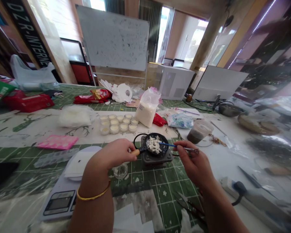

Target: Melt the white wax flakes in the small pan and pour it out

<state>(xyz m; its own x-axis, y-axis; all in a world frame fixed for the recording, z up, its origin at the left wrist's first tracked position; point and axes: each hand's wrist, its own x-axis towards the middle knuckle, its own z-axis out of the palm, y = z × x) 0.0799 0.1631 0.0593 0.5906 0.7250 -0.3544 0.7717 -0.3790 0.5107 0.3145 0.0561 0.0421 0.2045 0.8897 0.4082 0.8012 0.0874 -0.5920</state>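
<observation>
tiny black pan (157, 144) held over a small dark stove (157, 158)

the left hand (116, 153) sits just left of centre, its grip closed around the pan's short wooden handle (135, 152). a gold bangle (93, 191) circles that wrist. the pan is low in the middle of the frame, right above the stove, though i cannot tell whether they touch. white flakes (153, 144) lie heaped inside it.

the right hand (194, 163) comes in from the lower right, its grip closed on a thin stick (177, 146), blue toward the pan and silver at the far end. the blue end reaches into the pan beside the flakes.

the stove stands on a green cutting mat (160, 197) on the counter. a small glass dish (120, 171) sits just below the left hand, and a kitchen scale (59, 203) lies at lower left. above the pan are a tray of small filled cups (117, 123) and a bag of white powder (147, 108). a cup with dark contents (200, 132) stands to the right.
</observation>
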